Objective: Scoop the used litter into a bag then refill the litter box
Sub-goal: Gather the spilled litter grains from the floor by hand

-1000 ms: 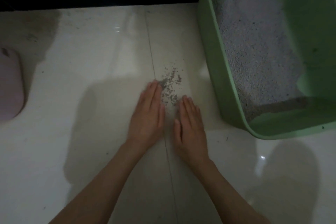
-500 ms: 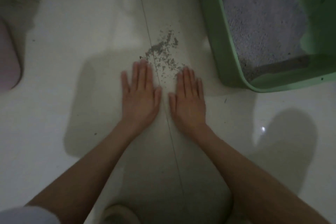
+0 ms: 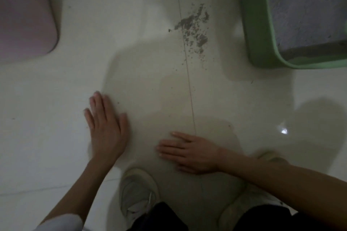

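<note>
Head view puts my left hand (image 3: 106,129) and right hand (image 3: 189,151) flat on the floor (image 3: 56,99), fingers straight, holding nothing. Spilled litter (image 3: 193,28) lies ahead of both hands, just left of the box (image 3: 257,24) and well apart from either palm. I'd judge the right hand somewhat nearer, though its fingers point sideways, away from the box, while the left hand's fingers point forward. The spill runs lengthwise along the floor seam beside the box wall, so gathering it means reaching forward. Grey litter fills the box, which the frame cuts off. No bag or scoop shows. A pink thing (image 3: 24,24) far left of the box is too dim to name.
</note>
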Action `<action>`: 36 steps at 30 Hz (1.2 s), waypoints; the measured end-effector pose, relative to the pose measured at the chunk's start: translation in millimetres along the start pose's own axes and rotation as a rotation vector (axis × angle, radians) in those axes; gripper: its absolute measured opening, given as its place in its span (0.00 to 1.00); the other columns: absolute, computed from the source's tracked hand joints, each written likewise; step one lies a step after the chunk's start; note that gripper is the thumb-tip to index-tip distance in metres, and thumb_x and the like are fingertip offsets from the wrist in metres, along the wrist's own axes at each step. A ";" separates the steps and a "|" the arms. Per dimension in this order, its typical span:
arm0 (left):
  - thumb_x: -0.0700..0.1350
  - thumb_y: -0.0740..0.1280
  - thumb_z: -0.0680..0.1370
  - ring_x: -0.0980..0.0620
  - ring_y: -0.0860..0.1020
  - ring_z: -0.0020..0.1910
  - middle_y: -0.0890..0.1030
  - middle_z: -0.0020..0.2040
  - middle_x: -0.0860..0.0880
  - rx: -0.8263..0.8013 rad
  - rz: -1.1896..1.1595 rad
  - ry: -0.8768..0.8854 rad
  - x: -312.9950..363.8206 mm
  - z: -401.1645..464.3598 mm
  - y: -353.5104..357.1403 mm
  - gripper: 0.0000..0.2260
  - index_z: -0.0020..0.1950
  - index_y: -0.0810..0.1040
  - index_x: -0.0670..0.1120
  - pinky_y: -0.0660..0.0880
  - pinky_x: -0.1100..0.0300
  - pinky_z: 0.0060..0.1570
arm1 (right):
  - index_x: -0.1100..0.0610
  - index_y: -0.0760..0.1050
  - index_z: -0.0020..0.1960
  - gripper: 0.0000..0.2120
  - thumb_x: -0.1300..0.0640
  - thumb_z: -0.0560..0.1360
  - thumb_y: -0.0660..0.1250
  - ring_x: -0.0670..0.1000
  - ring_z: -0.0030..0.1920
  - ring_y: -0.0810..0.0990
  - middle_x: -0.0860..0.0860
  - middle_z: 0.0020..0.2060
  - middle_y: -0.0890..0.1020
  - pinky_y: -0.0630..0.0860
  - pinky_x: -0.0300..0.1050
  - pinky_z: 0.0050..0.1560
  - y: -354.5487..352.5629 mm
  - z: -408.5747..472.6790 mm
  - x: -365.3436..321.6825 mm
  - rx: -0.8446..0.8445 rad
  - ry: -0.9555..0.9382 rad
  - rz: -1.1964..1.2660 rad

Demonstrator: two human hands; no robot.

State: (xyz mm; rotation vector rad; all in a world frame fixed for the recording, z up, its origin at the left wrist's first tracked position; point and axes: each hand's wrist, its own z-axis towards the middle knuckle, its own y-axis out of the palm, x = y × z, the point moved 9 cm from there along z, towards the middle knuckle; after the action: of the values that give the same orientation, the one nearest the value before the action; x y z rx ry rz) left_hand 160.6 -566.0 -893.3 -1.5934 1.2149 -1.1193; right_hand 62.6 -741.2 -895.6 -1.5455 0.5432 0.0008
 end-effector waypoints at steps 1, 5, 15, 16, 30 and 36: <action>0.52 0.48 0.79 0.39 0.49 0.75 0.53 0.75 0.35 -0.003 0.022 0.011 3.5 -4.3 2.2 0.30 0.74 0.53 0.34 0.45 0.40 0.72 | 0.58 0.64 0.72 0.26 0.48 0.78 0.53 0.51 0.73 0.62 0.52 0.72 0.66 0.48 0.53 0.74 0.8 3.0 1.3 -0.002 -0.010 -0.007; 0.52 0.47 0.79 0.41 0.50 0.75 0.54 0.75 0.37 -0.008 0.082 0.146 42.3 12.7 9.7 0.29 0.75 0.52 0.36 0.42 0.42 0.72 | 0.58 0.66 0.71 0.26 0.47 0.78 0.51 0.51 0.72 0.65 0.52 0.71 0.68 0.54 0.54 0.72 -13.0 13.7 37.3 0.021 0.030 -0.055; 0.53 0.42 0.79 0.45 0.47 0.76 0.49 0.77 0.43 -0.011 0.149 0.544 158.2 113.8 -2.1 0.29 0.76 0.48 0.40 0.42 0.46 0.73 | 0.64 0.61 0.72 0.27 0.49 0.79 0.47 0.57 0.73 0.63 0.59 0.72 0.65 0.49 0.51 0.72 -73.7 -17.5 181.5 0.115 0.787 -0.118; 0.53 0.43 0.79 0.45 0.47 0.76 0.49 0.77 0.43 0.002 0.132 0.555 164.6 113.1 -5.2 0.28 0.76 0.47 0.40 0.42 0.46 0.73 | 0.64 0.62 0.72 0.27 0.50 0.79 0.48 0.57 0.72 0.63 0.59 0.72 0.65 0.48 0.50 0.72 -78.0 -26.4 181.0 0.156 0.861 -0.095; 0.53 0.51 0.79 0.46 0.61 0.73 0.65 0.73 0.48 -0.130 0.189 1.403 238.7 -72.2 66.2 0.23 0.73 0.64 0.49 0.52 0.45 0.71 | 0.66 0.53 0.74 0.29 0.53 0.77 0.44 0.57 0.76 0.50 0.61 0.75 0.54 0.41 0.50 0.74 -39.4 -198.6 128.7 0.498 1.774 0.258; 0.51 0.49 0.79 0.42 0.60 0.73 0.63 0.74 0.43 0.001 0.194 1.007 239.8 53.6 28.2 0.24 0.74 0.61 0.44 0.45 0.48 0.71 | 0.66 0.56 0.73 0.29 0.51 0.77 0.43 0.51 0.74 0.54 0.60 0.74 0.59 0.40 0.42 0.73 -62.7 -137.0 142.1 0.563 1.442 0.322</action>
State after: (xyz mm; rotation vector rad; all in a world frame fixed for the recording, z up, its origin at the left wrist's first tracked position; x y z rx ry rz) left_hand 238.3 -800.8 -894.4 -0.8328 1.9263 -1.8627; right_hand 163.7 -920.7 -874.5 -0.6709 1.7264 -0.9900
